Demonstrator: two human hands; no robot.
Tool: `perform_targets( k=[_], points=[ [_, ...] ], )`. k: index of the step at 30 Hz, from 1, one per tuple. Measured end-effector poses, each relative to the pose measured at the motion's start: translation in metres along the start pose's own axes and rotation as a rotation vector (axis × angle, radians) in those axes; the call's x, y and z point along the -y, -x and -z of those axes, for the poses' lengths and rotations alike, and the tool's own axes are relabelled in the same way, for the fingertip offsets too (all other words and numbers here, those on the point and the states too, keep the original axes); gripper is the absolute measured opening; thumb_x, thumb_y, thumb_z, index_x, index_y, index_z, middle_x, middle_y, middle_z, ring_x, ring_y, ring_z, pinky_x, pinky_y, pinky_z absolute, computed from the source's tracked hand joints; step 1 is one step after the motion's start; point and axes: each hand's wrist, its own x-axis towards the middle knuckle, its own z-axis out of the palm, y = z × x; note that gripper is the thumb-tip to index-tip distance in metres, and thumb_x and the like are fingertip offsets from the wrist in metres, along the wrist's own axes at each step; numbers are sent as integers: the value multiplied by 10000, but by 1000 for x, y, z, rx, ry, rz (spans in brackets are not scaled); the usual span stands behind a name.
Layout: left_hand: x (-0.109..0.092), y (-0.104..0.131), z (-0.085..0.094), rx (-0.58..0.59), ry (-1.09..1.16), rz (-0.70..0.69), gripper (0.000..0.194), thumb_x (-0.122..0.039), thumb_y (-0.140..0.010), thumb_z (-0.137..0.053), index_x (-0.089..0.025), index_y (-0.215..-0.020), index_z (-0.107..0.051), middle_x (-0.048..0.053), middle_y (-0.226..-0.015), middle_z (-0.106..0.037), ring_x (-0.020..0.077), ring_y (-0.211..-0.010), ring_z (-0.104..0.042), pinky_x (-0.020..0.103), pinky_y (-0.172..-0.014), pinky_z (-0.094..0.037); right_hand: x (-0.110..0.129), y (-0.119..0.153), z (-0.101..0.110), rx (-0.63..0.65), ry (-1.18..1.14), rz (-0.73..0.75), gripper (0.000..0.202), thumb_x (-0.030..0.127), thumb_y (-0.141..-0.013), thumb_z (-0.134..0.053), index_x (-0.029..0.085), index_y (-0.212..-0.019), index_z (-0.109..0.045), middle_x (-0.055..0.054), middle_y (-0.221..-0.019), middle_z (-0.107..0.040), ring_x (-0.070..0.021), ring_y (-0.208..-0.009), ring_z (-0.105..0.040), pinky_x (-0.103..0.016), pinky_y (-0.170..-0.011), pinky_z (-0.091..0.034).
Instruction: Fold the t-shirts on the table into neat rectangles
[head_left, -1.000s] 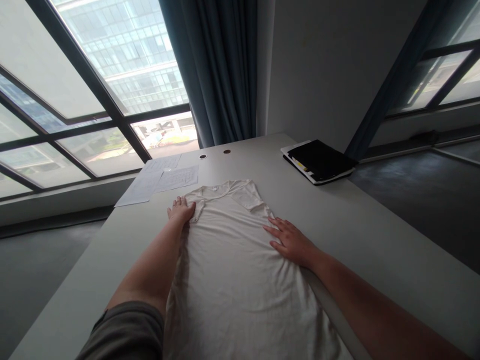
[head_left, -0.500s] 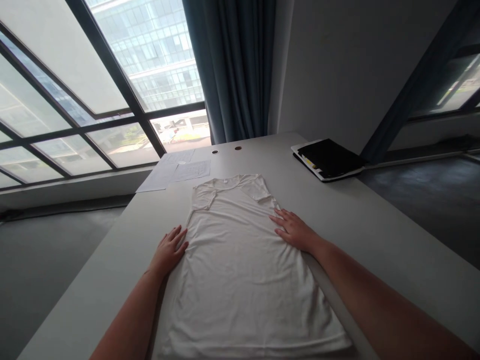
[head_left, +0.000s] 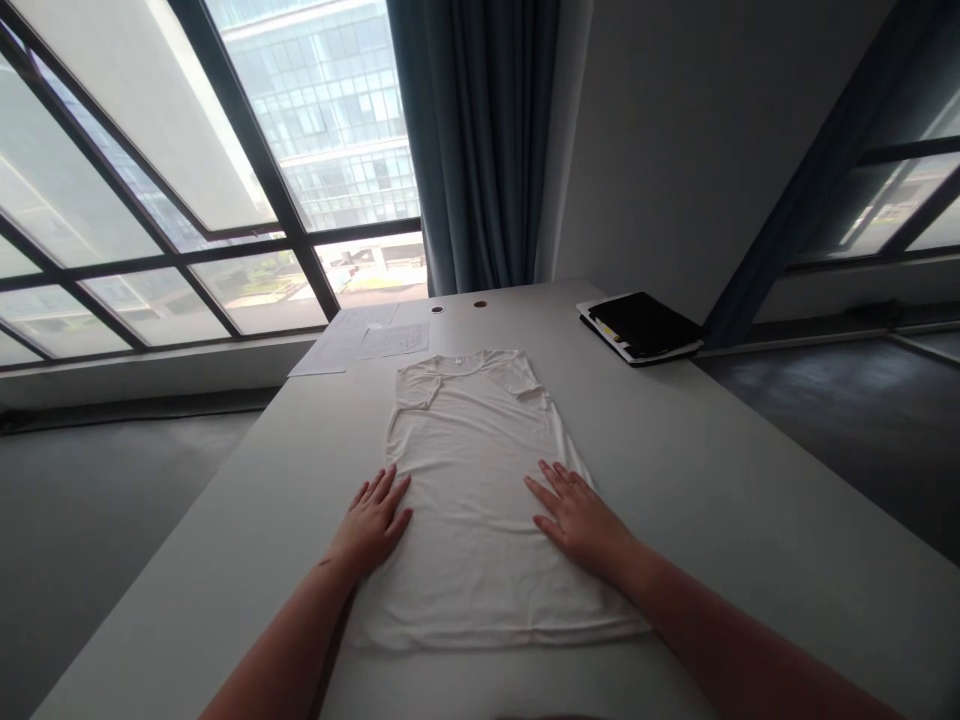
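Note:
A white short-sleeved T-shirt lies spread on the table, its neckline at the far end and its hem toward me. Slight wrinkles cross its body, and both sleeves are folded inward over the front. My left hand rests on the shirt's left side edge, fingers spread and pointing away from me. On the right side my right hand lies flat on the fabric, its fingers apart. Neither hand grips the cloth.
The shirt lies on a white table with two round cable holes near its far edge. Printed sheets lie at the far left. A black folder on some papers sits at the far right. Beyond stand a blue curtain and windows.
Both hands have moved down the shirt toward the hem, the right one also inward onto the fabric. The view has shifted a little, and the whole hem now shows.

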Motion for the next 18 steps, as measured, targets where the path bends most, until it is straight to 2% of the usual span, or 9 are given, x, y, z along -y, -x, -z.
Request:
perform_targets(
  k=[4, 10, 18],
  points=[
    [7, 14, 3, 13, -20, 46, 614, -486, -1051, -408, -297, -1635, -391, 49, -1732, -227, 281, -1593, -270, 523, -1286, -248, -1, 13, 4, 15, 2, -16, 618, 461, -1051, -485, 269, -1632, -403, -140, -1727, -229, -348, -1592, -223, -542, -1274, -251],
    [9, 31, 3, 33, -49, 103, 650, -478, -1055, -368, -241, -1659, -336, 61, -1721, -256, 269, -1595, -263, 502, -1291, -229, 2, 15, 7, 5, 13, -17, 611, 459, -1054, -459, 265, -1631, -403, -144, -1722, -245, -346, -1588, -242, -550, -1269, -247],
    [21, 62, 0, 28, -80, 71, 658, -505, -1047, -382, -244, -1651, -356, 60, -1710, -274, 284, -1595, -260, 525, -1286, -236, 3, 20, 9, 3, 5, -3, 611, 460, -1055, -443, 250, -1628, -410, -134, -1722, -262, -314, -1587, -255, -517, -1276, -237]
  ],
)
